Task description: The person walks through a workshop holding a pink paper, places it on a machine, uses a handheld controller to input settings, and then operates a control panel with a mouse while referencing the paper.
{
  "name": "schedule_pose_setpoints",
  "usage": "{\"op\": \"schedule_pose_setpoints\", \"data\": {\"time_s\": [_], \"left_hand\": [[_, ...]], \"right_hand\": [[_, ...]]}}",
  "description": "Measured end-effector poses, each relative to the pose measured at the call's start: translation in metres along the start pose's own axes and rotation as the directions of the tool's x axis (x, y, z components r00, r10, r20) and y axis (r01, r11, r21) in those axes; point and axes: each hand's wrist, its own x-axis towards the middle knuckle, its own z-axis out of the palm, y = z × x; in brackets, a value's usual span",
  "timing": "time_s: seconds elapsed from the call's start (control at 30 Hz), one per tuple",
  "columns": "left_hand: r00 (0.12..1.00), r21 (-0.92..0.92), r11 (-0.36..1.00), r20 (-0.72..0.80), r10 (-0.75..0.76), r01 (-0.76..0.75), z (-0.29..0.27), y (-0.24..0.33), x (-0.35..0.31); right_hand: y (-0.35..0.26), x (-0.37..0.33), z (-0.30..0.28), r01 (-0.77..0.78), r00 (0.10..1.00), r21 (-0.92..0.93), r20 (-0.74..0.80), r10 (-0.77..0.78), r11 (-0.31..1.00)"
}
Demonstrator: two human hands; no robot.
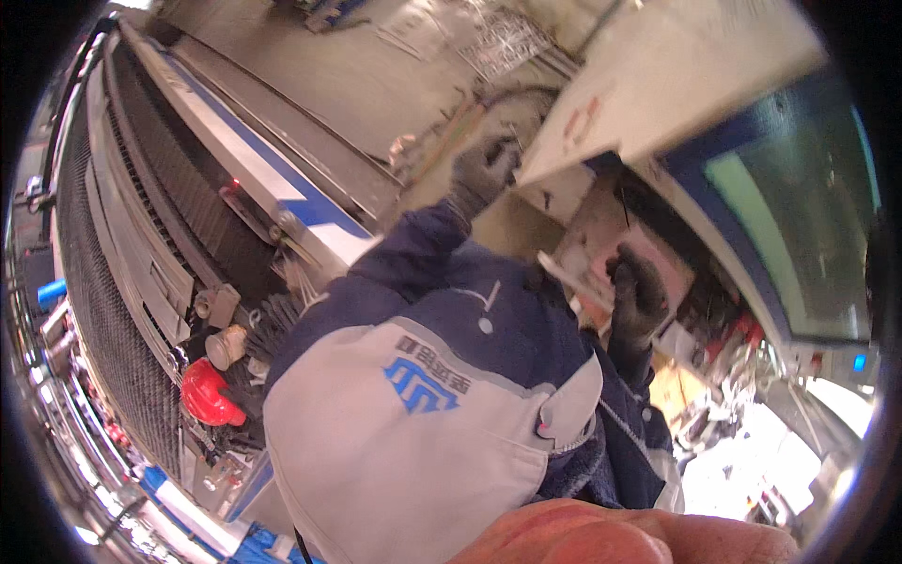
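Observation:
My left hand point(486, 171), in a dark glove, is at the upper middle with its fingers curled. It lies beside the edge of a cream cabinet panel point(648, 94); whether it grips that edge or something small cannot be made out. My right hand point(639, 293), also dark-gloved, has bent fingers and sits lower and to the right. In front of it is an open compartment point(615, 226) with a pinkish surface inside. A pale bar point(575, 280) runs just left of the right hand. Anything inside the right hand's fingers is hidden.
On the left stretches a long machine bed point(122, 235) with dark ridged slats and a blue-and-white side rail point(310, 211). A red helmet point(211, 393) lies near its end beside a tan cylinder point(225, 348). A dark screen point(799, 207) stands at right. Flat metal sheets point(498, 42) lie on the floor.

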Motion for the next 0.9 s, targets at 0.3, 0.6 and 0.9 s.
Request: {"op": "schedule_pose_setpoints", "data": {"time_s": [0.3, 0.6, 0.9], "left_hand": [[0.984, 0.413, 0.901, -0.055, 0.169, -0.132, -0.039, -0.088, 0.037], [0.918, 0.475, 0.871, 0.276, -0.285, 0.127, -0.050, -0.142, 0.110], [0.910, 0.462, 0.874, 0.278, -0.307, 0.153, -0.131, -0.194, 0.278]], "right_hand": [[-0.008, 0.037, 0.072, 0.127, 0.971, 0.060, 0.196, -0.137, 0.990], [0.005, 0.055, 0.103, 0.139, 0.990, -0.127, 0.013, -0.138, 0.982], [-0.055, 0.221, 0.236, -0.337, 0.913, -0.028, 0.233, 0.334, 0.941]]}}
